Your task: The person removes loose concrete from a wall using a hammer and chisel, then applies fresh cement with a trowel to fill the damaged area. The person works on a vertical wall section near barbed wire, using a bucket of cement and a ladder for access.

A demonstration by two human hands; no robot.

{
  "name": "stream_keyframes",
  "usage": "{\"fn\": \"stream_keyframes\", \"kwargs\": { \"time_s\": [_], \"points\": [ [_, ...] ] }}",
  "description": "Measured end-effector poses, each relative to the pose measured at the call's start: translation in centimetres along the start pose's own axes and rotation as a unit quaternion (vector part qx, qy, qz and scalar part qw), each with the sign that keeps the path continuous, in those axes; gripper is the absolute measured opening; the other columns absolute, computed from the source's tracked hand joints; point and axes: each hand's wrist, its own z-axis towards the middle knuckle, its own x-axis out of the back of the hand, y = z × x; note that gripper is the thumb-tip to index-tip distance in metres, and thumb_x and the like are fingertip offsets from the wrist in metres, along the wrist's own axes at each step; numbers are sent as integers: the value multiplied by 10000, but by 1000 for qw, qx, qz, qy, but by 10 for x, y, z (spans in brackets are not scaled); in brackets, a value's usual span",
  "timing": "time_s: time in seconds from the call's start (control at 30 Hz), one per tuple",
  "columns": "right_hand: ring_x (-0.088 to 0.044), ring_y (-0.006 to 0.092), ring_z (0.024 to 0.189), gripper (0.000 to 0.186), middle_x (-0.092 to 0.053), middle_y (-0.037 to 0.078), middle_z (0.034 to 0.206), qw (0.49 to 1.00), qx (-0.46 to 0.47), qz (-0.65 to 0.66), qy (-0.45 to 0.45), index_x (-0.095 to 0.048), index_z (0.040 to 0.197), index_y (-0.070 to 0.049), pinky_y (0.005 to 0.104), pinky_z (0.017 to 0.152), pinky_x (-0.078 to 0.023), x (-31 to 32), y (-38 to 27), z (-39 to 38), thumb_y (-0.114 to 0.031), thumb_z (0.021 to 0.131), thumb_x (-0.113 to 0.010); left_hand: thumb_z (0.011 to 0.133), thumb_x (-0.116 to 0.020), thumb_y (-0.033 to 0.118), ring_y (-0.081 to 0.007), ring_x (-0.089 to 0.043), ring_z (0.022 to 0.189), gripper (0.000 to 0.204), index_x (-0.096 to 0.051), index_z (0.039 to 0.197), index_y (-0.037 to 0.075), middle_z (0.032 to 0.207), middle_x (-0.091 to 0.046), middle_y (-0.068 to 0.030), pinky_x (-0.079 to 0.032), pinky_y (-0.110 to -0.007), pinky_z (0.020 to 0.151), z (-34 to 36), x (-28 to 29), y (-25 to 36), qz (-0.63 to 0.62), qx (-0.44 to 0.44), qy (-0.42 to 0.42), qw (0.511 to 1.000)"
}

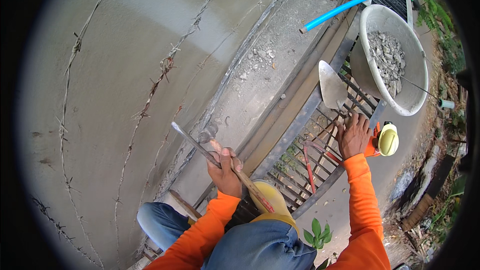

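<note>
Because the left hand [226,172] is wrapped around two tools at once, a wooden-handled hammer with a dusty metal head [248,184] and a long dark metal rod with a bright tip [197,145], I judge that one could slip if the fingers loosen to free the other. The right hand [354,132] is at the handle end of a pale, leaf-shaped metal trowel [331,87]; its fingers are curled, but I cannot tell whether they grip it.

Watching remotely, I worry most about the gaps in the dark barred metal platform [320,195]: a dropped tool could fall through or over its side, near what looks like a yellow helmet [388,141] on a person below. A knock to the round pale-grey bucket of broken concrete [362,72], beside the trowel, could spill chips likewise.

Leftward, rusty barbed-wire strands [167,65] appear near the rod's tip and could snag a sleeve. More room runs along the dusty grey concrete ledge [300,15], toward the bright blue pipe [350,5].
</note>
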Motion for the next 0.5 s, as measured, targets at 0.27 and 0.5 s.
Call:
{"fn": "stream_keyframes", "kwargs": {
  "time_s": [0.27, 0.5],
  "points": [
    [-669, 399, 882, 272, -653, 207, 970, 943, 246, 140, -175, -530, 1115, -15, 503, 761, -526, 32, -64, -7, -202, 923, -577, 1030, -570, 195, -85, -430, 502, 183, -429, 1058, 82, 857, -510, -72, -387, -215, 441, -42, 42, 64, 85, -227, 82, 967],
    [-698, 336, 732, 398, -726, 206, 839, 630, 272, 169, -707, -746, 870, 34, 463, 744, -559, -86, -300, -30, -352, 870, -646, 1023, -571, 220, -65, -416, 486, 214, -411, 1027, 79, 868, -509, -94, -356, -197, 391, -73, 78, 69, 158, -268, 122, 943]
  ]
}}
